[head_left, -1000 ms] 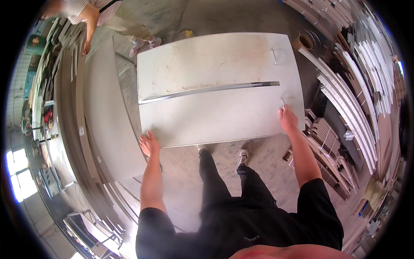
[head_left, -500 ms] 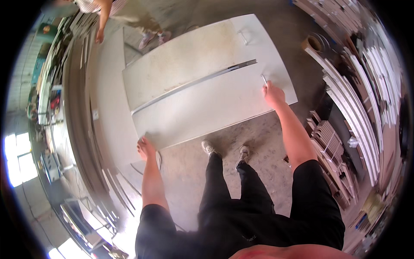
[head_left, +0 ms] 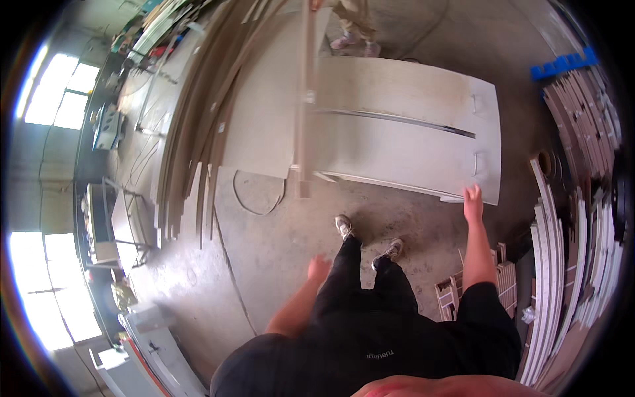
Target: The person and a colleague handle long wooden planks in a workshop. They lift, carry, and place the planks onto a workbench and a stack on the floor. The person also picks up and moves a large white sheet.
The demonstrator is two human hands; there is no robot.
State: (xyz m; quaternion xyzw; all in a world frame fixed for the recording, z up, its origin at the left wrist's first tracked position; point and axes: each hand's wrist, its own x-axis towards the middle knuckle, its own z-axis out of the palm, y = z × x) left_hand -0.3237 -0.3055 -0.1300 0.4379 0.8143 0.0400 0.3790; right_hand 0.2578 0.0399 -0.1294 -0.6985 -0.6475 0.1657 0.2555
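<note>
A large white worktable [head_left: 397, 149] stands in front of me, with a long narrow slot [head_left: 423, 124] across its top. Two white handles, a near one [head_left: 475, 163] and a far one [head_left: 473, 104], stick up at its right end. My right hand [head_left: 472, 204] is at the table's near right edge, fingers stretched out and apart from the near handle. Beside my left thigh hangs my left hand [head_left: 319, 266], away from the table; motion blurs its fingers. A long brown board [head_left: 306, 126] crosses the table's left part, its far end by a co-worker's hand [head_left: 316, 4].
Long brown boards [head_left: 192, 119] are stacked at the left. A looped cable [head_left: 264, 210] lies on the concrete floor beneath. White strips [head_left: 549, 264] and slatted bundles [head_left: 506, 284] stand at the right, with a blue plastic piece [head_left: 564, 64] behind. The co-worker's legs [head_left: 350, 20] are across the table.
My right hand has let go of the near handle. My left hand has dropped from the table to my thigh. The brown board now lies across my view, which has swung left.
</note>
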